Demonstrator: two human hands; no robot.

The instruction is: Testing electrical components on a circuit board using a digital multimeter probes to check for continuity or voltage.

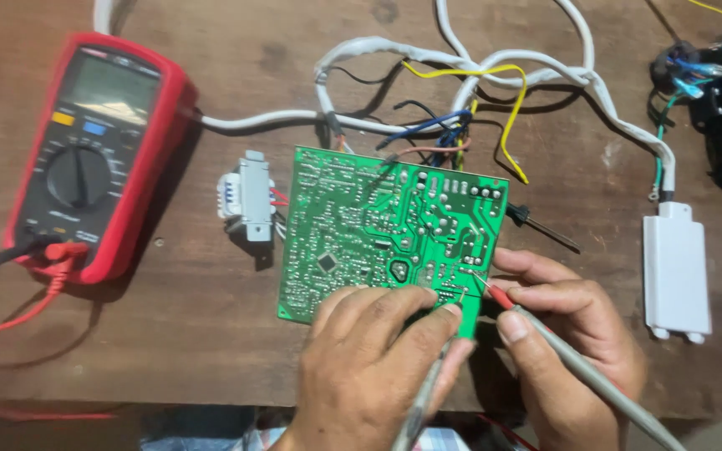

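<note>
Far left on the brown desk (211, 351): red multimeter (94, 154), dial face up, red lead (35, 305) plugged in at its lower edge and trailing off left. Just right of it, a small transformer (248, 196), touching the green circuit board (390, 238) via short red wires. Board lies flat mid-desk, solder side up, slightly tilted.

Left hand (373, 376) rests on the board's near edge, grip clenched around a grey probe (424, 401) running under the fingers; its tip is hidden under the fingertips near the board's lower right corner.

Right hand (566, 334) sits just beside the board's right edge, grip pinched on a red-tipped probe (578, 367); its metal point touches solder pads at the board's right side.

Above the board: white cable bundle (470, 71) with yellow, blue and black wires running onto the board's top edge. A black probe-like tool (541, 227) lies just off the board's right edge. Right: white plastic casing (675, 271), flat on the desk, well apart from the board. Top right corner: dark part with coloured wires, partly cut off.
</note>
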